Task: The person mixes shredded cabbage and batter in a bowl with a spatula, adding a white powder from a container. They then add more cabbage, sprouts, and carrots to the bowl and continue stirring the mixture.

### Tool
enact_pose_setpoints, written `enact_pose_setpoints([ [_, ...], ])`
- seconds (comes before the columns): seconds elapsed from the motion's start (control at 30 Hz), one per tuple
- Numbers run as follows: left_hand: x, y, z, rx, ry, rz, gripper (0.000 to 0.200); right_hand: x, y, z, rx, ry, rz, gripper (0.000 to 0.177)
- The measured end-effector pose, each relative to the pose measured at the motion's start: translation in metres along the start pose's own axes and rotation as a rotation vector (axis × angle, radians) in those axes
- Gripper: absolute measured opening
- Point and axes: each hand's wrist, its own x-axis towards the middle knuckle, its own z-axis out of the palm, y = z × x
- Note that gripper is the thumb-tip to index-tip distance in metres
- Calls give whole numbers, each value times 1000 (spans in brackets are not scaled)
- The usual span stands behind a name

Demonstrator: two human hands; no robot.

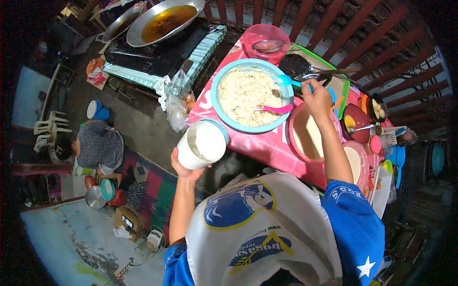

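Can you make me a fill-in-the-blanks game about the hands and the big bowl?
1. The left hand holds a ____ tub.
2. The right hand holds a ____ spoon over the food.
3. The big bowl has a second spoon lying in it, coloured ____.

Missing words: white; blue; pink.

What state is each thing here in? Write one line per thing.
left hand: shut on white tub
white tub: open, lifted, tilted
right hand: shut on blue spoon
blue spoon: held above blue bowl rim
blue bowl: full of pale shreds
pink spoon: lying in the bowl
wok: holds brown liquid
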Motion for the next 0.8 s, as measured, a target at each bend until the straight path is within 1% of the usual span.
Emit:
enact_pose_setpoints([
  [0.13,0,1,10,-21,-34,-8,83,3,-9,-1,-31,-54,-13,18],
  [0.2,5,0,14,-25,-51,17,83,6,-13,1,156,-50,-38,20],
  [0.23,6,-1,11,-3,-53,22,83,3,-20,4,256,-105,-86,20],
  [0.27,6,0,7,18,-53,28,82,-5,-30,5,268,-123,-89,20],
  [0.3,9,4,3,-34,-150,-12,82,-16,-49,2,453,-235,-197,20],
  [0.33,10,4,5,-32,-134,0,82,-28,-66,-2,637,-349,-302,20],
  [0.4,13,0,18,-9,-24,84,84,-51,-97,-13,565,-569,-339,14],
  [0.43,12,3,24,43,-78,85,85,-57,-108,-14,444,-521,-507,11],
  [0.47,11,4,28,44,-71,83,85,-62,-116,-13,318,-468,-671,9],
  [0.5,11,4,31,15,-98,73,86,-68,-118,-5,326,-407,-752,7],
  [0.53,10,4,31,-14,-124,62,88,-74,-121,-1,329,-411,-749,7],
  [0.6,11,4,29,-3,-122,62,87,-81,-127,6,275,-377,-835,8],
  [0.63,10,4,28,7,-120,64,87,-84,-130,11,345,-346,-831,9],
  [0.67,10,4,25,8,-117,64,87,-86,-130,14,348,-348,-830,9],
  [0.73,9,4,21,-35,-97,56,86,-88,-131,19,315,-363,-838,4],
  [0.8,8,4,21,-29,-87,62,85,-91,-133,19,310,-387,-831,4],
])
